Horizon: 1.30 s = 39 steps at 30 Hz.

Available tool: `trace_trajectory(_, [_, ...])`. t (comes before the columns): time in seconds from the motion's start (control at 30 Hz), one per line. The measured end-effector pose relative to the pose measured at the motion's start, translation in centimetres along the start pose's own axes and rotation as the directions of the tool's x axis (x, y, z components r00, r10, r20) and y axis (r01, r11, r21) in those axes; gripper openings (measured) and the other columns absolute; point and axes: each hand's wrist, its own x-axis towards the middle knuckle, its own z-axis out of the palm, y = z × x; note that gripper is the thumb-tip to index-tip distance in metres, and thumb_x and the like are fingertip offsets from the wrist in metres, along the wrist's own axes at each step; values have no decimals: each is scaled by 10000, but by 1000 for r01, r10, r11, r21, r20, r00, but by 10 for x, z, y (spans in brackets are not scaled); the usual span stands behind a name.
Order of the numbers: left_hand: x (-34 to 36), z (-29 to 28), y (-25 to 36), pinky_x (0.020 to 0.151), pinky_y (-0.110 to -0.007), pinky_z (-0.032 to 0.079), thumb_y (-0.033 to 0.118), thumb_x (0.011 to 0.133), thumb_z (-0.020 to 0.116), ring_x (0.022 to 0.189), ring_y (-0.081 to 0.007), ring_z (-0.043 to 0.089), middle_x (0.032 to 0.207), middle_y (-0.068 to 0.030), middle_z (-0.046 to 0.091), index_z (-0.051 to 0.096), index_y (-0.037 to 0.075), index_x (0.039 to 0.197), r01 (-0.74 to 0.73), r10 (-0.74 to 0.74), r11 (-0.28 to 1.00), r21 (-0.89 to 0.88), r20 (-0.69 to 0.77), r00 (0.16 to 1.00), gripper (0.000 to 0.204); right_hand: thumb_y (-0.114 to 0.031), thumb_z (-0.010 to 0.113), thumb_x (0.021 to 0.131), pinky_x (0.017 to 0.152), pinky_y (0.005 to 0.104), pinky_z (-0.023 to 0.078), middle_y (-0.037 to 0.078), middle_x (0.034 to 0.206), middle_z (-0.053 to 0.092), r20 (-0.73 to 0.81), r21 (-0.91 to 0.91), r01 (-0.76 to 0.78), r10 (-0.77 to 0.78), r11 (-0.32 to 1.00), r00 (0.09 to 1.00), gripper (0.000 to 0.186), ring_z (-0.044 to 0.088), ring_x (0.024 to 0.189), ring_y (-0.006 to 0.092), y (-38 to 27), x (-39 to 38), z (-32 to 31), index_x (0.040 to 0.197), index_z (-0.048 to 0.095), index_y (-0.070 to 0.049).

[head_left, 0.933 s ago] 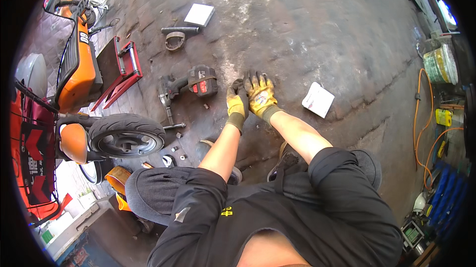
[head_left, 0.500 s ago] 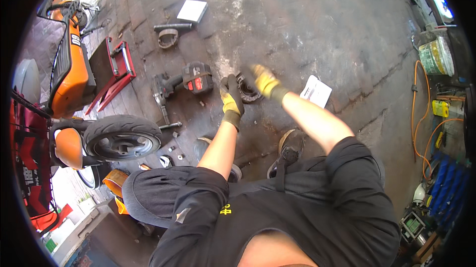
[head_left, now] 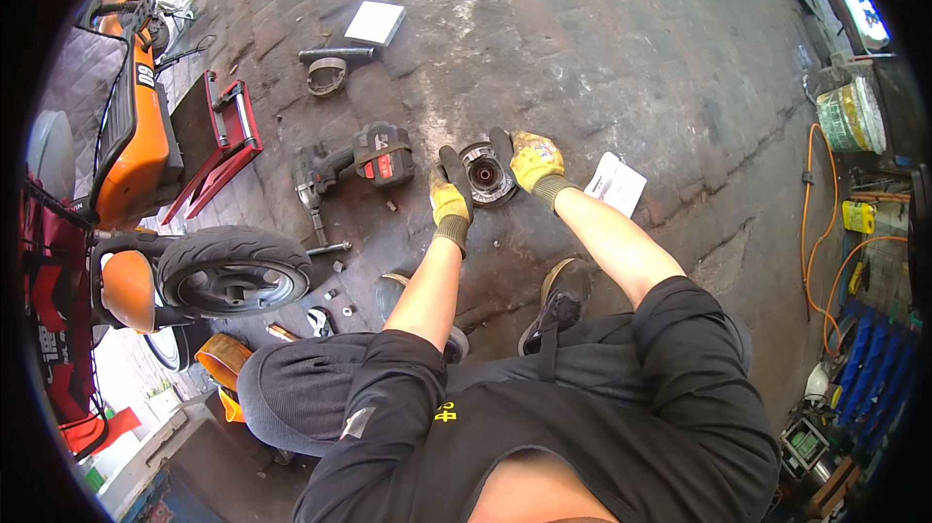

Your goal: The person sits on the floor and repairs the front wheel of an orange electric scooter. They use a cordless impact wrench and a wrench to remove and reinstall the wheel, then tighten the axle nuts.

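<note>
Both hands wore yellow-and-black work gloves and gripped one round metal part between them, low over the stained concrete floor [head_left: 621,57] in front of the crouching person. At the far left stood an orange scooter [head_left: 131,149], with a red stand [head_left: 218,139] beside it and a black wheel with its tyre [head_left: 233,270] lying nearer; a few small nuts and a wrench [head_left: 318,319] were scattered close to the wheel. A black and red impact wrench [head_left: 354,168] lay on the floor just left of the hands. The left hand [head_left: 451,195] curled its fingers against the left rim of the round metal hub [head_left: 483,173], and the right hand [head_left: 532,162] clasped the right rim, thumb over the top. The hub looked like a stiff, dense steel piece, probably heavy for its size and perhaps greasy, so the outer rim, held from both sides as it was, seemed the sound place to take it rather than the dark centre bore. To the right of the hands a white paper packet [head_left: 615,183] lay on the floor, and farther right an orange cable [head_left: 825,232] trailed past a pale bucket [head_left: 852,117].
</note>
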Motion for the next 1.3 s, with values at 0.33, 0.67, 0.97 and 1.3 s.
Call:
trace_trajectory(0.33, [6, 11, 1, 1035, -537, 510, 756, 1061, 333, 1237, -507, 662, 1245, -352, 711, 701, -48, 1246, 76, -74, 995, 58, -27, 997, 903, -243, 520, 1032, 973, 491, 588, 198, 1175, 776, -2, -28, -23, 23, 999, 1000, 339, 750, 1117, 370, 0, 9, 28, 1244, 733, -85])
trace_trajectory(0.67, [14, 8, -2, 998, -552, 528, 741, 1073, 300, 1178, -523, 678, 1186, -348, 724, 708, -12, 1221, 35, -38, 983, 178, 15, 999, 869, -190, 510, 1036, 1002, 474, 576, 196, 1188, 770, -44, 21, 0, 0, 1000, 999, 329, 739, 1135, 368, 12, 12, 42, 1268, 721, -91])
trace_trajectory(0.97, [16, -17, 41, 1029, -467, 533, 599, 969, 707, 1216, -405, 704, 1271, -230, 743, 655, 30, 1351, -195, 209, 975, -103, 139, 968, 688, -313, 525, 1092, 1002, 395, 539, 174, 1357, 718, 380, 180, -49, -24, 983, 925, 440, 694, 1219, 280, 69, 69, -12, 1424, 660, -59])
trace_trajectory(1.3, [52, -146, 197, 997, -351, 581, 336, 962, 840, 1131, -193, 718, 1281, -181, 754, 659, -25, 1378, -679, 689, 716, -162, 313, 653, 580, -388, 799, 954, 846, 311, 588, 88, 1292, 702, 315, 814, 105, -587, 571, 745, 617, 665, 1151, 150, -83, 51, -222, 1452, 636, -62])
